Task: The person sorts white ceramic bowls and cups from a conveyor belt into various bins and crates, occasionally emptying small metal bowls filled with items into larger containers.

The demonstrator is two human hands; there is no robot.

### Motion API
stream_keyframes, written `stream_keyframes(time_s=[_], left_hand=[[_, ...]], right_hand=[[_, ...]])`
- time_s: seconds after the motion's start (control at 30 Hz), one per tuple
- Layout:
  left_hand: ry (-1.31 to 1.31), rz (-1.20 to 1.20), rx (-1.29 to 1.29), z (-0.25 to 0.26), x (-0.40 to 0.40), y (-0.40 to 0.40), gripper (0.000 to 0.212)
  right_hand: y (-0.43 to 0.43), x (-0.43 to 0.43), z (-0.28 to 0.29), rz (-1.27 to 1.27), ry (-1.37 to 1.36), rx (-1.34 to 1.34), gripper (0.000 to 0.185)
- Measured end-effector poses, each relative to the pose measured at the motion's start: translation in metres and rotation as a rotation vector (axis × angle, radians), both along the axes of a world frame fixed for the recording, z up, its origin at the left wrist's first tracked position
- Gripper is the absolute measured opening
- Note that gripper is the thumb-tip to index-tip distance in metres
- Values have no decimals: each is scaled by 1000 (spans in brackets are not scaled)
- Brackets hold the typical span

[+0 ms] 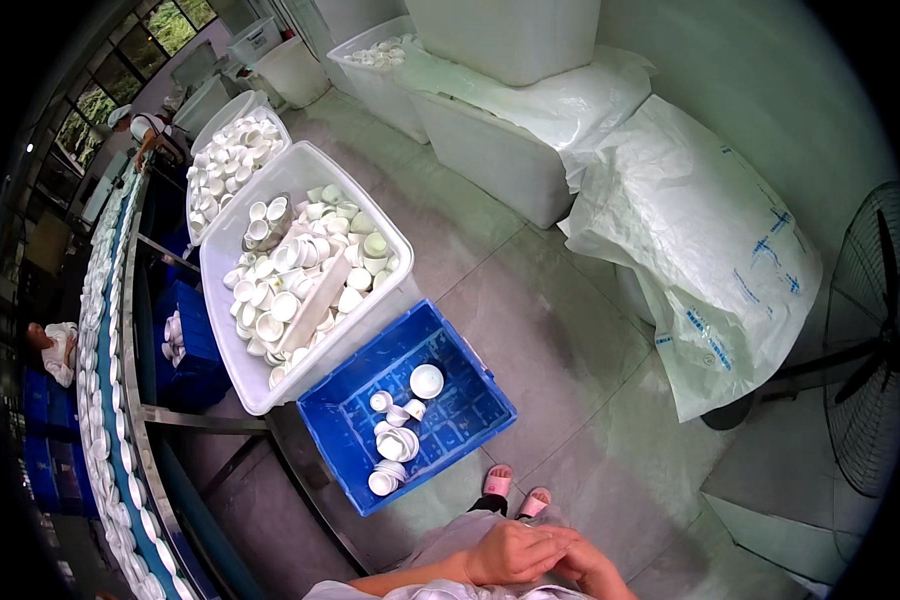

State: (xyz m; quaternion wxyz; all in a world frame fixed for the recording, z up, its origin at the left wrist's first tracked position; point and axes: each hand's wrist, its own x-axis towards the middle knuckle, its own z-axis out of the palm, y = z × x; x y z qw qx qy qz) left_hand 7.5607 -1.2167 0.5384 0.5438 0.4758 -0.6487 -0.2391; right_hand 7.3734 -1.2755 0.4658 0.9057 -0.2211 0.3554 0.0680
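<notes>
My left hand [508, 553] rests against my right hand [579, 556] in front of my waist, at the bottom of the view. The left fingers lie together across the right hand. Both palms are hidden, and I see no object in either hand. Beyond them on the left stands a blue plastic crate [474, 444] with several white ceramic cups and bowls [397, 444] at its bottom. Behind this crate is a large white plastic tub [322, 394], heaped with white cups [270, 328]. A pale strip [316, 301] and a bowl holding small cups [268, 217] lie on the heap.
A conveyor [131, 405] carrying rows of white ware runs along the left. Two people [61, 352] [146, 131] are beside it. Sheet-covered tubs [495, 157] line the wall. A pedestal fan [874, 345] stands right. Pink slippers [498, 481] are on the tiled floor [562, 345].
</notes>
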Motion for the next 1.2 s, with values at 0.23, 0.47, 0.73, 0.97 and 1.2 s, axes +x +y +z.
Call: stream_keyframes(time_s=[0.23,0.47,0.73,0.97,1.2], left_hand=[[4,283,-54,-15,61,-111,24],[270,582,-76,1,167,-258,25],[381,1015,299,-27,300,-329,12],[673,1346,636,-89,408,-345,17],[515,1814,753,-107,531,-318,13]], right_hand=[[-164,96,5,215,94,-104,32],[-342,168,28,200,162,-530,36],[-513,312,14,140,99,-545,26],[-613,487,26,234,17,-566,20],[-640,714,-1,818,22,-702,23]])
